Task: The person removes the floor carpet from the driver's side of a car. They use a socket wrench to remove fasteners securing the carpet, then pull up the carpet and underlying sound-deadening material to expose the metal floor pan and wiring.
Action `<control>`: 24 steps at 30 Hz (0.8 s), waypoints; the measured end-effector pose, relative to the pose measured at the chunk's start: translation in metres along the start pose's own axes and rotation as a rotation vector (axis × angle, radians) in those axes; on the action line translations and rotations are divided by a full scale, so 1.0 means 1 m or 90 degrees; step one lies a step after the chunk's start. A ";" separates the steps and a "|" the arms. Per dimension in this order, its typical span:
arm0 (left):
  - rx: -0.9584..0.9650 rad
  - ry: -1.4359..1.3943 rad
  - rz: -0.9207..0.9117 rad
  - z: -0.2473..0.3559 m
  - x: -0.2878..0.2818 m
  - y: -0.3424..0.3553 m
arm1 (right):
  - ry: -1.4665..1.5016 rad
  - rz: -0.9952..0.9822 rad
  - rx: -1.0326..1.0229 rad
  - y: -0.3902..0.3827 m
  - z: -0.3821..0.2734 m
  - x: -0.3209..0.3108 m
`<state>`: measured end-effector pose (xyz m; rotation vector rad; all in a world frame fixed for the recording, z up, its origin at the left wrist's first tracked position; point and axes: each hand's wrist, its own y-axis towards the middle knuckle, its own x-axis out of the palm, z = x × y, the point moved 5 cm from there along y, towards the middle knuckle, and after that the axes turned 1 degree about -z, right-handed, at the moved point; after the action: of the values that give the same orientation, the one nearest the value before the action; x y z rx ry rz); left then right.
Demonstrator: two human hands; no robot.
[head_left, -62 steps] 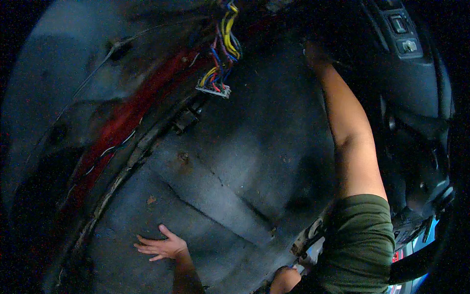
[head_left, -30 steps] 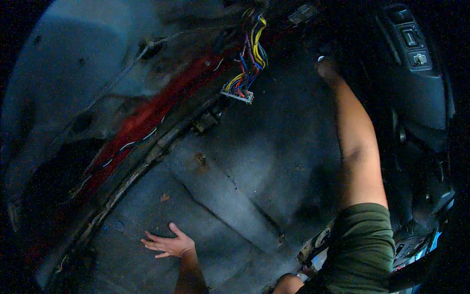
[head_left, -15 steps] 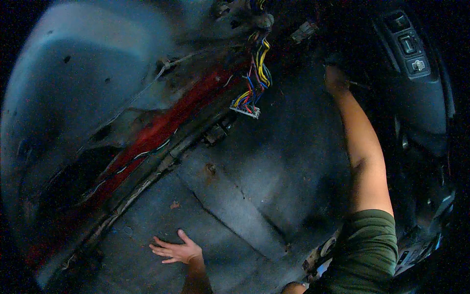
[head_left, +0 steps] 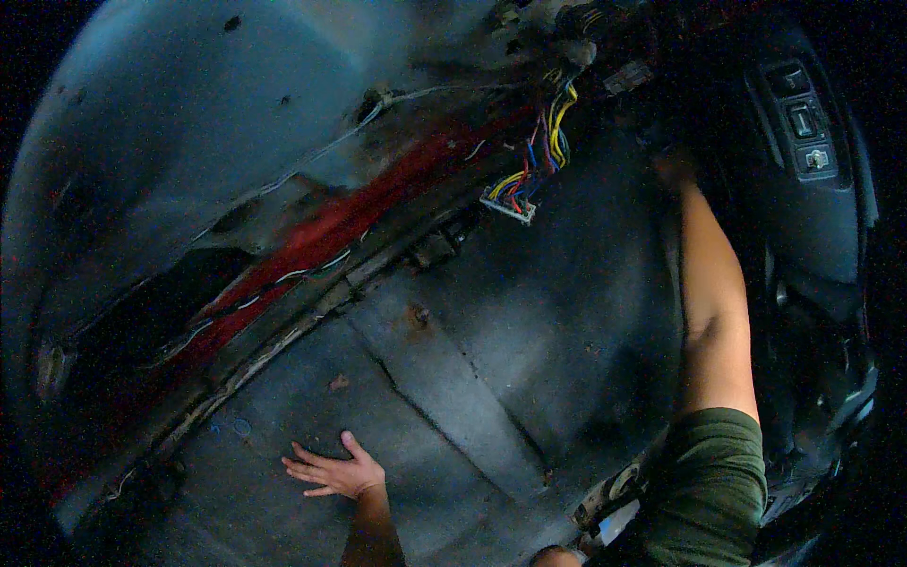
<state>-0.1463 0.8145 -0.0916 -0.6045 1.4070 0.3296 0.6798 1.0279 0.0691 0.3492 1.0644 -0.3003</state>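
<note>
My left hand (head_left: 334, 471) is pressed flat with spread fingers on the bare dark floor panel (head_left: 453, 387) of a vehicle interior, and holds nothing. Stretched far forward on the right, my right arm reaches into deep shadow below the dark panel with switches. My right hand (head_left: 675, 172) is dim and blurred there, so its fingers and anything in them cannot be made out. To the left of that hand hangs a bundle of coloured wires (head_left: 540, 151), ending in a pale flat connector (head_left: 508, 206).
A red painted sill (head_left: 350, 213) runs diagonally on the left, with a thin striped wire (head_left: 302, 274) along it. Beyond it is a grey-blue body panel (head_left: 208, 113). At right stands a dark trim panel with switches (head_left: 803, 118). A rusty spot (head_left: 419, 315) marks the floor.
The view has shifted, so the wires, sill and switch panel sit farther right in the picture. My left hand stays flat on the floor; my right arm remains stretched into the shadow.
</note>
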 end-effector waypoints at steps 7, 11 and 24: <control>0.002 0.018 -0.006 0.005 -0.007 0.002 | 0.009 -0.003 -0.012 0.013 -0.014 0.001; 0.014 0.007 0.001 0.011 -0.011 0.006 | 0.003 -0.007 -0.005 0.015 -0.006 -0.002; 0.009 -0.023 -0.010 0.016 -0.003 0.013 | 0.011 -0.010 0.001 0.013 -0.004 -0.001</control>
<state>-0.1414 0.8348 -0.0909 -0.5947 1.3681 0.3164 0.6813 1.0411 0.0696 0.3457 1.0842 -0.3128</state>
